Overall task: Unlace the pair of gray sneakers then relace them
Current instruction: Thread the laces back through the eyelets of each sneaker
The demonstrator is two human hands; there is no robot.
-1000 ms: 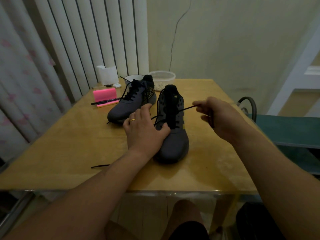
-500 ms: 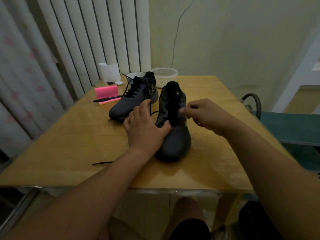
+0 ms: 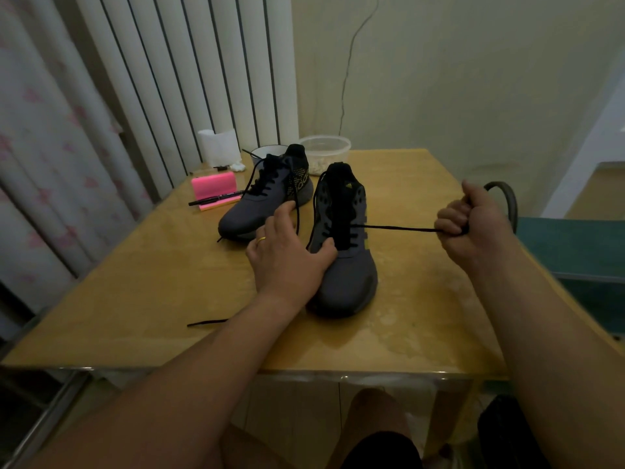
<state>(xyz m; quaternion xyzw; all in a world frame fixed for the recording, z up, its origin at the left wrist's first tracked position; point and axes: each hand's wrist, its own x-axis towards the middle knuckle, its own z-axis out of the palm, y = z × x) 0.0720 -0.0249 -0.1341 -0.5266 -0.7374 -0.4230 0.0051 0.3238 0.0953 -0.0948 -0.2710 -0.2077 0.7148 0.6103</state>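
Two gray sneakers stand on the wooden table (image 3: 135, 299). The nearer sneaker (image 3: 348, 275) points its toe toward me; its black lace (image 3: 395, 227) runs taut from an eyelet out to the right. My right hand (image 3: 473, 225) grips that lace end in a fist, well to the right of the shoe. My left hand (image 3: 287, 255) lies over the shoe's left side with its thumb on the upper. The farther sneaker (image 3: 260, 204) sits behind, laced, with loose ends. Another black lace end (image 3: 206, 322) lies on the table beside my left forearm.
A pink holder (image 3: 213, 184) with a black pen (image 3: 216, 199) sits at the back left, by a white paper roll (image 3: 218, 147), a white bowl (image 3: 267, 152) and a clear plastic tub (image 3: 324, 150). A green chair (image 3: 575, 248) stands to the right. My knees show below the table's front edge.
My right hand went in to the shoe's eyelets, took the lace, and has now drawn it out far to the right, taut. My left hand has stayed on the shoe.
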